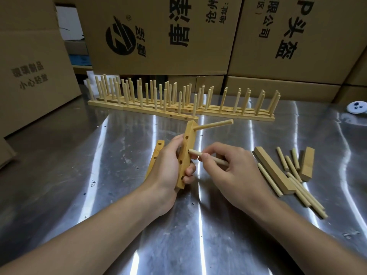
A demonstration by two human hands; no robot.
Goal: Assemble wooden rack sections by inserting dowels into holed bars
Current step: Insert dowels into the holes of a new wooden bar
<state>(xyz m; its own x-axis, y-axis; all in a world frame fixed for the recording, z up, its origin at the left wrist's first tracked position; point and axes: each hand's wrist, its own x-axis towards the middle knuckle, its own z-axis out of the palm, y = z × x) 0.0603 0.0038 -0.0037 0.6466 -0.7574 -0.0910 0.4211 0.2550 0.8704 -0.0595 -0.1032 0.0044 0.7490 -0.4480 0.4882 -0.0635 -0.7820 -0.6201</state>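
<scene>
My left hand [168, 165] grips a holed wooden bar [186, 153] held nearly upright above the metal table. One dowel [215, 125] sticks out of the bar near its top, pointing right. My right hand [228, 167] pinches a second dowel [195, 152], whose tip touches the bar's right face at about mid-height. Another holed bar [156, 153] lies on the table just behind my left hand, partly hidden.
Several finished rack sections [178, 100] stand in rows at the back of the shiny metal table [99, 185]. Loose dowels [294, 169] and two plain bars [276, 171] lie at the right. Cardboard boxes [158, 32] wall the back and left. A white round object [356, 107] sits far right.
</scene>
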